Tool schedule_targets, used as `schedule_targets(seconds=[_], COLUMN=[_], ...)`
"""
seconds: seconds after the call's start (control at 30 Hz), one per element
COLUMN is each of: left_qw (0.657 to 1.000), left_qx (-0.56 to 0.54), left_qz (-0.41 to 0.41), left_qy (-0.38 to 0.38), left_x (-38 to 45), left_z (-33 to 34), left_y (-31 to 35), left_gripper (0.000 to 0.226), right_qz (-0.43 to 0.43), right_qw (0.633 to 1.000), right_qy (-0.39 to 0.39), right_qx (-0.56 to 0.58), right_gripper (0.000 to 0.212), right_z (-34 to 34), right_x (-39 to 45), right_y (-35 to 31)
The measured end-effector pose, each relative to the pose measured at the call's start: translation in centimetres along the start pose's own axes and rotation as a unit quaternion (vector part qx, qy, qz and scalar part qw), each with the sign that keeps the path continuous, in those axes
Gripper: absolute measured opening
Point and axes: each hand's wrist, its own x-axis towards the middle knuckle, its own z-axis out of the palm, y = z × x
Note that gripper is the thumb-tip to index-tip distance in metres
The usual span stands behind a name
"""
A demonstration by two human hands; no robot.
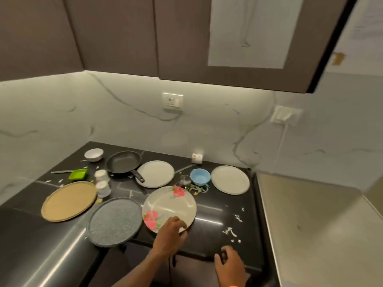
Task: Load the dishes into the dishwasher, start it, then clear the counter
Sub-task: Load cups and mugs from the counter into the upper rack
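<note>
Floral plate at lower centre of frame, flat on black counter, near rim close to the front edge. Left hand on that near rim, fingers curled over the lip, apparently gripping; thumb side hidden. Right hand at lower right, hovering at the counter's front edge, fingers loosely spread, holding nothing.

Handling, as judgement: looks stiff, glossy, probably slick; light to moderate weight; breakable if ceramic, material not confirmable. Best hold: pinch at near rim, thumb on top, fingers under. Lies flat, so tilting the near edge up or sliding it just past the front edge needed to get fingers beneath. 2-hand support advisable once lifted.

Clearances:
- Left: grey speckled plate just beside, rims nearly touching, overhanging the front edge. Risk of a knock.
- Upper right of floral plate: glass and food scraps close to far rim; blue bowl behind.
- Above: white plate with frying pan handle across it.
- Far left: tan plate; 2 small jars near it.
- Right: open counter, only white crumbs.

Cleanest exit: toward the bottom of frame, or lower right. Dishwasher not in view.
</note>
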Motion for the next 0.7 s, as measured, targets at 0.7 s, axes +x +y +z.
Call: schedule_targets(seconds=[0.7], left_qw=[0.950], left_qx=[0.086], left_qz=[-0.280], left_qy=[-0.108], left_x=[20.8], left_z=[-12.1], left_y=[-21.7], left_gripper=[0.058], right_qz=[-0.104], right_qw=[0.991], right_qy=[0.003], right_qx=[-0.086], right_gripper=[0.018], right_z=[11.5], right_x=[24.2], right_y=[-19.0])
